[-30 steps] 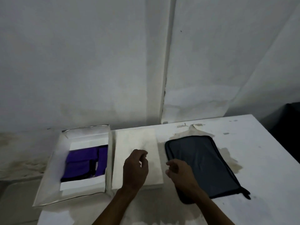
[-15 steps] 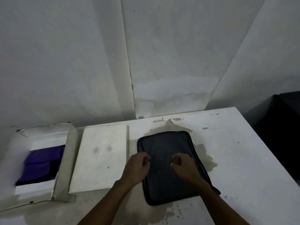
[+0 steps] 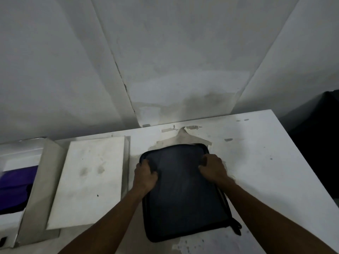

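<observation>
The case (image 3: 183, 195) lies flat on the table (image 3: 266, 162), near the front edge, its zip pull (image 3: 237, 228) trailing off the near right corner. Both hands are on its far end. The left hand (image 3: 145, 176) curls its fingers over the left edge, and the right hand (image 3: 213, 169) does the same on the right edge. With one hand on each side, it looks like a hold for lifting or opening it evenly. A white lid (image 3: 88, 180) sits just left of the case, probably set aside. Beyond it an open box (image 3: 36, 173) holds a purple cloth (image 3: 12, 189).
</observation>
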Demonstrator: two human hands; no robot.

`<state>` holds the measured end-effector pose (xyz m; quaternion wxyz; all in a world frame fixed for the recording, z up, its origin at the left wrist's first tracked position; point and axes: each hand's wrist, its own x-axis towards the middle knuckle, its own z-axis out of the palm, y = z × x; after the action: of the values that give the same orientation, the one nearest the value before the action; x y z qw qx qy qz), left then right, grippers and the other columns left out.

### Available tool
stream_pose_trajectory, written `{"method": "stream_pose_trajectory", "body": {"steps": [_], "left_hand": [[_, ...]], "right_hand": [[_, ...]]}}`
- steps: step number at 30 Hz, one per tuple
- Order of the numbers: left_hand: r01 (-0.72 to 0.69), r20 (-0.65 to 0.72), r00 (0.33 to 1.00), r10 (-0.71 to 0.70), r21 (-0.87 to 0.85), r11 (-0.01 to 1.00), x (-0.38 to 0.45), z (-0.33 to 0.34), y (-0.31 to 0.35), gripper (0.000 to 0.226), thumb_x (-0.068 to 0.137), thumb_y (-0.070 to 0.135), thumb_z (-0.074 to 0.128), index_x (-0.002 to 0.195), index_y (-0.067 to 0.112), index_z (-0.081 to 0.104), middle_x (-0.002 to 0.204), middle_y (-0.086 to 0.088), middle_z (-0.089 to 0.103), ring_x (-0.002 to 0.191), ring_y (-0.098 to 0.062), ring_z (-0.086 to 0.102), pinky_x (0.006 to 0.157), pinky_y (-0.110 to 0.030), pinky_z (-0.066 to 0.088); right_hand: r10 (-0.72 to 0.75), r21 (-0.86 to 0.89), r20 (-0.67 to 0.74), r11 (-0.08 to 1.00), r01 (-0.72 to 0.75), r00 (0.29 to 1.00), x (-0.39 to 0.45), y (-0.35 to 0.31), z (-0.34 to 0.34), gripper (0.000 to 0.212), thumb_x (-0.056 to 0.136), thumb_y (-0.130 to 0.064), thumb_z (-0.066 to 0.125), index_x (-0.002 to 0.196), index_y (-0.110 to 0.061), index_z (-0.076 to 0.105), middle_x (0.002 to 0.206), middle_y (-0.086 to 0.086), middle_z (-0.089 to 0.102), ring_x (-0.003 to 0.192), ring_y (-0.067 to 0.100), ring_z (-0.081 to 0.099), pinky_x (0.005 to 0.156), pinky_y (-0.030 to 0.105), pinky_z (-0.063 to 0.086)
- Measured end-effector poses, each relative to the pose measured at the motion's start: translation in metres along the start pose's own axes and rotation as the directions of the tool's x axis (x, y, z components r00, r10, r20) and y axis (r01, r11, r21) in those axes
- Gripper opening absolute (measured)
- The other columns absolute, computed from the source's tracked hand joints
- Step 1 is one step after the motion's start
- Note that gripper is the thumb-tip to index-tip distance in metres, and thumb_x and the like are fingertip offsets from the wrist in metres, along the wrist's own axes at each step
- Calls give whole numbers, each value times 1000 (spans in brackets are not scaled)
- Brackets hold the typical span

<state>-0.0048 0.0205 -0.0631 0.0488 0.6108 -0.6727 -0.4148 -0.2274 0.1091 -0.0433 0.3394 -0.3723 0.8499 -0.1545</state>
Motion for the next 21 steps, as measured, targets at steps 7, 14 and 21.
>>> {"method": "stream_pose_trajectory", "body": {"steps": [7, 14, 21], "left_hand": [[245, -173, 946, -274, -172, 954, 43, 5, 20, 56, 71, 20, 63, 120, -3, 45, 116, -23, 56, 106, -40, 57, 90, -47, 52], [230, -180, 958, -225, 4, 973, 58, 11, 18, 46, 78, 18, 65, 117, 4, 48, 124, -19, 46, 114, -37, 48, 90, -42, 47], [207, -135, 968, -213, -57, 977, 69, -1, 16, 16, 69, 4, 73, 69, 12, 59, 91, -15, 67, 88, -31, 62, 70, -29, 47]], "right_hand": [[44, 9, -46, 999, -43, 998, 51, -8, -4, 56, 82, -25, 62, 132, -10, 43, 130, 15, 51, 120, 32, 50, 99, 46, 46], [43, 30, -169, 999, -38, 985, 72, -7, 6, 17, 84, -20, 66, 100, -15, 61, 117, 9, 51, 104, 28, 57, 86, 40, 50], [26, 154, -221, 988, 9, 975, 68, 1, 10, 11, 85, -20, 63, 95, -14, 62, 108, 7, 59, 99, 25, 59, 84, 36, 50]]}}
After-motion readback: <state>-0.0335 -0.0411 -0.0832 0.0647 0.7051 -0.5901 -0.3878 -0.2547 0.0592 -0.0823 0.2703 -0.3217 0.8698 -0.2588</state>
